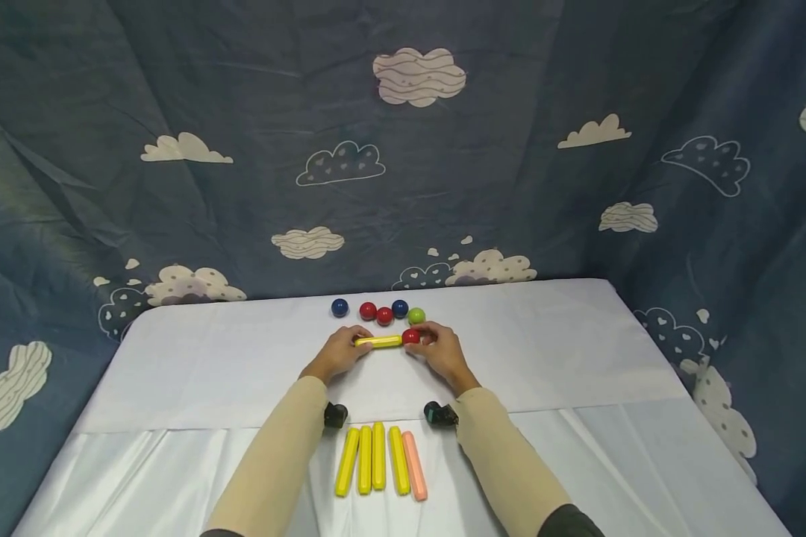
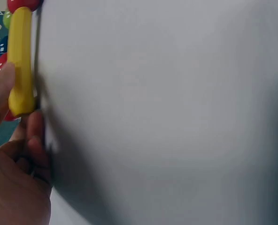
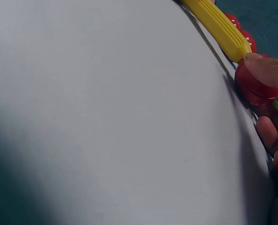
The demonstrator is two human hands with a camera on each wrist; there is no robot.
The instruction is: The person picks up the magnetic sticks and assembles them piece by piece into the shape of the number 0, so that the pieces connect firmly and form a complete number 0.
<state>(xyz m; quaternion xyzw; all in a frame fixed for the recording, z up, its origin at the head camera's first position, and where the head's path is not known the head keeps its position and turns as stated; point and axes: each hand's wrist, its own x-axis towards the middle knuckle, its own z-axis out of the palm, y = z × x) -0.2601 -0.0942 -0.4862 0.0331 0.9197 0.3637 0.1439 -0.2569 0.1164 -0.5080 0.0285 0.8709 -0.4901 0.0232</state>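
My left hand [image 1: 338, 353] pinches a yellow ribbed stick [image 1: 384, 341] near its left end. In the left wrist view, the thumb lies over the yellow stick [image 2: 20, 51] with the fingers below. Between thumb and fingers, my right hand [image 1: 447, 353] holds a glossy red ball [image 1: 410, 337]. The stick's right end meets that ball, both low over the white table. Seen from the right wrist, the thumb presses on the red ball [image 3: 254, 86] right beside the stick's end [image 3: 235, 47]. The other fingertips are partly hidden behind the ball.
Just beyond the hands sit a blue ball [image 1: 339, 307], two red balls [image 1: 368, 311], another blue ball [image 1: 399, 308] and a green ball [image 1: 416, 316]. Several yellow sticks [image 1: 365, 460] and an orange stick [image 1: 415, 466] lie between the forearms. A dark cloud-patterned curtain [image 1: 262, 97] hangs behind the table.
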